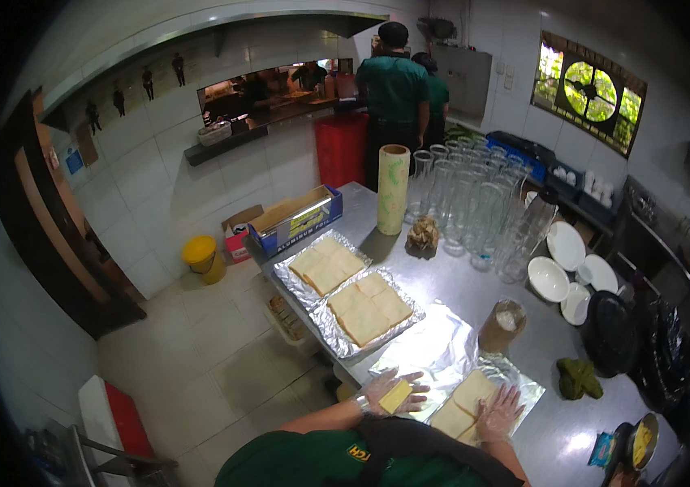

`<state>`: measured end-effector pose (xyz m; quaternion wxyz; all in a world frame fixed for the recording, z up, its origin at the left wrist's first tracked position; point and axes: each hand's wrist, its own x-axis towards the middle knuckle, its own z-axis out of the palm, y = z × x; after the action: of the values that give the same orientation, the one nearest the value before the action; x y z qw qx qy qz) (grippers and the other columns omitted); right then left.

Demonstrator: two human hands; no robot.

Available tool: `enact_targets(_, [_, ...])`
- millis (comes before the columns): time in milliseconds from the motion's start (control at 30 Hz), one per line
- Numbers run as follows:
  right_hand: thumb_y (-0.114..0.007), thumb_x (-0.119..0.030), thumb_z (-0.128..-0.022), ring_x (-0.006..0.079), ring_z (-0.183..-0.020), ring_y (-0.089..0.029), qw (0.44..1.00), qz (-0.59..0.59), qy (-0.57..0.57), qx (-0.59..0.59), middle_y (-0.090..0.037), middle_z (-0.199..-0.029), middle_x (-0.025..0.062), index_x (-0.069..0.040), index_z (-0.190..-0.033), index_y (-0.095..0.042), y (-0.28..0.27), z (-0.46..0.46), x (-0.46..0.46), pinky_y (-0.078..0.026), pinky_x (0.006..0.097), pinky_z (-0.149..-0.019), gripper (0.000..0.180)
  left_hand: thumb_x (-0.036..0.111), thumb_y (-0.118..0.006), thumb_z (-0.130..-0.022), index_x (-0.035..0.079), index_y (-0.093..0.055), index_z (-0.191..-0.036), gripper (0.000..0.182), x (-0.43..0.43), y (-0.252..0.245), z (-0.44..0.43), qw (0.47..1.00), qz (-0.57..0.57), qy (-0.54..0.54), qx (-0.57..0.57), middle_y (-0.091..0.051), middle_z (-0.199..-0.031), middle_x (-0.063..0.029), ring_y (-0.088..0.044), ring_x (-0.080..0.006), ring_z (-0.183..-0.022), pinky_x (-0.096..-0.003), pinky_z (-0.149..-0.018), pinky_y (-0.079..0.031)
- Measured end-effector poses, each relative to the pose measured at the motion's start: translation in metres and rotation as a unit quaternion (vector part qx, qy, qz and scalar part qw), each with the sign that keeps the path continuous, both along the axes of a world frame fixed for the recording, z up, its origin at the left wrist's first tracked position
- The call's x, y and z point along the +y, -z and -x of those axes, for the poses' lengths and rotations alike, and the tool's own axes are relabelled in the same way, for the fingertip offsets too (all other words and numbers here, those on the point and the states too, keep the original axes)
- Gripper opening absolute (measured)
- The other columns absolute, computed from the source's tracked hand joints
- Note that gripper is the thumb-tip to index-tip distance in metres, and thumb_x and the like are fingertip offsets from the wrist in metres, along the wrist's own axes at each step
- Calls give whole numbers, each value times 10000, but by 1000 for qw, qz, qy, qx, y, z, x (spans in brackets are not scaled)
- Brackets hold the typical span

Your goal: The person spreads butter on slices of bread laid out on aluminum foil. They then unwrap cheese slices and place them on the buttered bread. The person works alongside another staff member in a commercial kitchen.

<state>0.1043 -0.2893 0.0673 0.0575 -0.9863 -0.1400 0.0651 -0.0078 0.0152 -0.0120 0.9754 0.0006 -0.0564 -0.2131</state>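
Observation:
My left hand, in a clear plastic glove, is palm up with its fingers spread over a foil sheet. A yellow slab, apparently cheese slices, rests in its palm. My right hand, also gloved, lies flat at the right side of crustless bread slices, fingers apart. That bread sits on foil at the table's near edge, its lower part hidden by my body. Farther left are two foil sheets bearing bread squares and more bread squares.
An aluminum foil box, a plastic wrap roll and crumpled brown paper stand at the table's far end. Glass vases, white bowls, a brown-wrapped container and a green cloth are rightward. Two people stand beyond.

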Motion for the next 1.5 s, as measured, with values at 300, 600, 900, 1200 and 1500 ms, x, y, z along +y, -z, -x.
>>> enact_targets(300, [-451,-503,-994,414,-1538,-102,999,29,21,11,-78,-1671,220,-40,-1599,-176,-8,-1,3,-93,621,-1212,810,483,-626,-938,83,-374,-1507,740,-5,-14,1,1000,7,-15,13,-438,-1476,-264,-492,-441,-1289,-612,-1108,-382])
enact_targets(600, [-518,-477,-969,413,-1537,-106,1000,4,28,3,-109,-1664,228,-43,-1597,-187,0,-3,0,-97,618,-1213,831,547,-505,-980,84,-354,-1526,732,-4,-8,4,999,0,-21,36,-442,-1473,-269,-489,-457,-1288,-611,-1110,-380])
enact_targets(900, [-495,-472,-973,436,-1519,-154,999,-23,15,-26,-176,-1646,242,-26,-1572,-265,9,-4,-5,-118,633,-1202,781,491,-607,-941,74,-355,-1516,754,-5,-11,4,1000,21,-18,14,-433,-1474,-279,-488,-466,-1295,-627,-1131,-351])
enact_targets(1200, [-473,-484,-981,395,-1530,-150,1000,-18,24,-7,-167,-1659,204,-38,-1580,-263,-2,0,-3,-95,597,-1220,776,487,-675,-900,84,-380,-1502,782,-5,-20,6,999,6,-17,43,-453,-1456,-270,-498,-448,-1280,-621,-1102,-383])
enact_targets(1500, [-521,-439,-975,381,-1532,-159,999,-30,43,-4,-191,-1655,190,-44,-1581,-249,10,-6,-4,-118,598,-1216,773,488,-683,-898,86,-371,-1506,793,-4,-20,7,999,-2,-19,42,-445,-1462,-266,-503,-442,-1274,-610,-1093,-402])
